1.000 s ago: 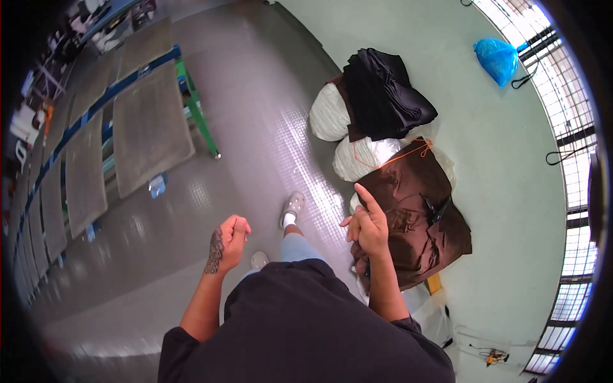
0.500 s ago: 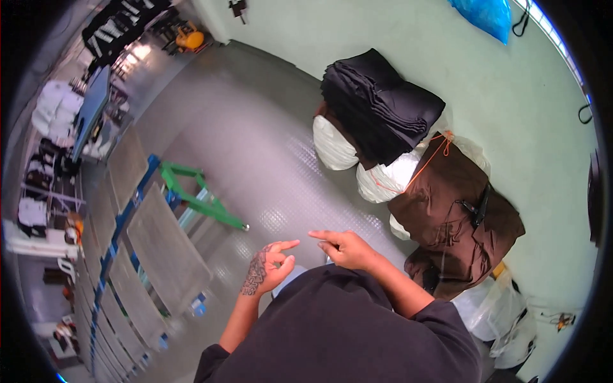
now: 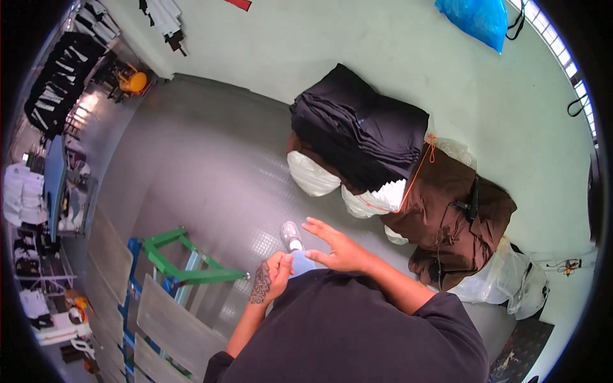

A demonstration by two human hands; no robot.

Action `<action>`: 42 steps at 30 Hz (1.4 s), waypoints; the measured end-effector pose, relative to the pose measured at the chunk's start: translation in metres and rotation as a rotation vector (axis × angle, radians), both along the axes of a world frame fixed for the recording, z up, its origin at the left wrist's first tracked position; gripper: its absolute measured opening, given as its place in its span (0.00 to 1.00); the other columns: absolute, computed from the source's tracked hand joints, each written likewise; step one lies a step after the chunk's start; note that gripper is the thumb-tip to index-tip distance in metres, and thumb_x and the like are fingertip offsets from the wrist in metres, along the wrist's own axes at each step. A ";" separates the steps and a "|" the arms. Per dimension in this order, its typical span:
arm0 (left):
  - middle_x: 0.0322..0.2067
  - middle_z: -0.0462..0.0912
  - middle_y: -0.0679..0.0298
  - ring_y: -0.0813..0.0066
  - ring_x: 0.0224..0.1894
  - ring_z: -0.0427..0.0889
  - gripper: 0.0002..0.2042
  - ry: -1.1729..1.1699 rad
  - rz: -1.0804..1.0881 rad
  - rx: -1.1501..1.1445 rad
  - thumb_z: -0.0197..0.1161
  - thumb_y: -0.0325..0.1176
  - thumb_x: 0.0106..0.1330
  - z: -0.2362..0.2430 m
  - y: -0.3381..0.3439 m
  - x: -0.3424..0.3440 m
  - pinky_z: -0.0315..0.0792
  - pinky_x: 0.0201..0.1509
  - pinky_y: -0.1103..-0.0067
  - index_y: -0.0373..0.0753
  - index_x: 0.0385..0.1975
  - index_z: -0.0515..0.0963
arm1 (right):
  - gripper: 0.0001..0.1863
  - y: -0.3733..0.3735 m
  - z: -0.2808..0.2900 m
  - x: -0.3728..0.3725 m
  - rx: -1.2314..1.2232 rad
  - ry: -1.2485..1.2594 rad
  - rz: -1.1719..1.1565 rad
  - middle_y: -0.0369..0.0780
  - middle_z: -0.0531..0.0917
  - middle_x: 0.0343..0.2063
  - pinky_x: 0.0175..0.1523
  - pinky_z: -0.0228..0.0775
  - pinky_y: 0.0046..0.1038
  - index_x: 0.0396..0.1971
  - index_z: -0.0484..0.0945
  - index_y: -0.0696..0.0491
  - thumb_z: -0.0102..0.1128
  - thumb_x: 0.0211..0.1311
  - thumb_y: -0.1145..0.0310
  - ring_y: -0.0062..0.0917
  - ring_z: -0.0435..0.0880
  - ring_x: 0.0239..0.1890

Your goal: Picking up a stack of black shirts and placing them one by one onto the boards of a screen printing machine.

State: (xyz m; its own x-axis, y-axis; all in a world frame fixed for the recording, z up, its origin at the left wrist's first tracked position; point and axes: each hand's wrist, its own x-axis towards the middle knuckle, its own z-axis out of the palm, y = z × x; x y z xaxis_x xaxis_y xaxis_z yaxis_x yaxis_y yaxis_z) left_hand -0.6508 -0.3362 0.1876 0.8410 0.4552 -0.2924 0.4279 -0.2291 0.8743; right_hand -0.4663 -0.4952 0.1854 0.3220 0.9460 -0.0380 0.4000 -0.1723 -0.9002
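Note:
Both of my hands are held in front of my dark shirt, a little apart from each other. Curled fingers make a loose fist of my left hand [image 3: 276, 276], with nothing visible in it. My right hand [image 3: 343, 250] has its fingers stretched out and its thumb apart, and it holds nothing. Below them a shoe [image 3: 291, 233] and a light blue trouser leg [image 3: 301, 262] show over the floor. The nearest thing to the left is a green metal frame [image 3: 211, 276], which neither hand touches.
Folded dark cloth [image 3: 357, 121] is piled on white bags [image 3: 313, 173] by the pale wall. Brown cloth [image 3: 440, 204] with a black corded object [image 3: 471, 203] lies closer. Grey panels [image 3: 179, 325] on a blue rack stand left. A blue bag [image 3: 472, 22] hangs at the upper right.
My left hand's fingers have curled in, while my right hand's have spread from a pointing shape. The view has shifted, and a shoe has come into sight.

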 end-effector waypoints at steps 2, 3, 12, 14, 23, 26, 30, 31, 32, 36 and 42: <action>0.20 0.80 0.63 0.75 0.24 0.80 0.18 -0.093 0.009 -0.018 0.55 0.43 0.77 -0.005 0.037 0.015 0.72 0.30 0.76 0.35 0.29 0.79 | 0.36 0.036 -0.008 -0.001 -0.005 0.259 -0.023 0.49 0.60 0.73 0.74 0.56 0.36 0.73 0.59 0.56 0.59 0.72 0.58 0.37 0.60 0.75; 0.21 0.81 0.61 0.72 0.25 0.80 0.18 -0.173 0.031 -0.029 0.55 0.43 0.77 -0.007 0.054 0.022 0.72 0.32 0.75 0.35 0.30 0.80 | 0.36 0.054 -0.007 0.001 -0.012 0.251 -0.032 0.49 0.60 0.73 0.74 0.56 0.36 0.73 0.59 0.56 0.59 0.72 0.58 0.37 0.60 0.75; 0.72 0.59 0.44 0.48 0.74 0.59 0.24 -0.397 -0.194 0.219 0.44 0.39 0.80 0.027 0.159 0.145 0.55 0.76 0.64 0.34 0.70 0.63 | 0.46 0.176 0.011 0.011 0.512 1.125 -0.051 0.42 0.38 0.79 0.80 0.35 0.35 0.77 0.33 0.56 0.36 0.77 0.38 0.30 0.39 0.80; 0.75 0.51 0.42 0.45 0.77 0.52 0.30 -0.415 -0.215 0.265 0.42 0.46 0.80 0.024 0.158 0.168 0.50 0.77 0.61 0.33 0.75 0.52 | 0.49 0.189 0.018 0.019 0.657 1.023 -0.055 0.41 0.33 0.79 0.80 0.25 0.33 0.77 0.26 0.55 0.34 0.76 0.37 0.28 0.31 0.80; 0.77 0.41 0.42 0.45 0.79 0.38 0.45 -0.390 -0.395 0.131 0.38 0.64 0.75 0.031 0.100 0.252 0.34 0.80 0.60 0.27 0.75 0.43 | 0.50 0.187 0.025 0.119 0.862 1.182 -0.546 0.38 0.33 0.80 0.79 0.30 0.32 0.78 0.30 0.49 0.27 0.72 0.29 0.30 0.34 0.80; 0.76 0.40 0.38 0.42 0.79 0.37 0.57 -0.400 -0.655 0.273 0.48 0.73 0.66 0.039 0.090 0.277 0.34 0.80 0.57 0.27 0.76 0.37 | 0.53 0.176 0.039 0.175 0.921 0.995 -0.662 0.39 0.29 0.80 0.78 0.24 0.52 0.79 0.30 0.43 0.20 0.65 0.21 0.40 0.29 0.80; 0.75 0.39 0.36 0.41 0.79 0.36 0.57 -0.391 -0.786 0.191 0.50 0.71 0.66 0.065 0.072 0.326 0.35 0.79 0.56 0.27 0.75 0.36 | 0.54 0.152 0.050 0.240 1.097 0.982 -0.718 0.34 0.31 0.80 0.76 0.16 0.57 0.79 0.32 0.39 0.24 0.61 0.19 0.38 0.27 0.81; 0.75 0.39 0.36 0.41 0.79 0.36 0.57 -0.383 -0.794 0.198 0.50 0.71 0.66 0.068 0.070 0.339 0.35 0.79 0.56 0.27 0.75 0.36 | 0.55 0.149 0.049 0.251 1.127 0.983 -0.736 0.33 0.32 0.80 0.76 0.14 0.57 0.79 0.33 0.40 0.24 0.61 0.19 0.38 0.27 0.81; 0.75 0.38 0.35 0.41 0.79 0.36 0.57 -0.376 -0.800 0.247 0.51 0.71 0.66 0.070 0.067 0.353 0.36 0.79 0.56 0.26 0.75 0.36 | 0.54 0.147 0.050 0.263 1.142 0.970 -0.716 0.35 0.31 0.80 0.76 0.14 0.57 0.79 0.33 0.40 0.23 0.62 0.20 0.37 0.27 0.81; 0.76 0.40 0.37 0.43 0.79 0.37 0.57 -0.396 -0.776 0.400 0.53 0.70 0.64 0.085 0.053 0.415 0.38 0.79 0.56 0.28 0.76 0.38 | 0.52 0.139 0.060 0.288 1.250 1.061 -0.662 0.34 0.33 0.80 0.77 0.15 0.55 0.79 0.34 0.41 0.23 0.65 0.22 0.34 0.29 0.81; 0.77 0.47 0.48 0.49 0.79 0.47 0.45 -0.268 -0.709 0.125 0.54 0.59 0.71 0.099 0.043 0.473 0.46 0.78 0.63 0.38 0.78 0.43 | 0.47 0.125 0.061 0.285 1.092 1.084 -0.761 0.31 0.38 0.80 0.77 0.41 0.48 0.79 0.35 0.36 0.22 0.68 0.24 0.41 0.39 0.80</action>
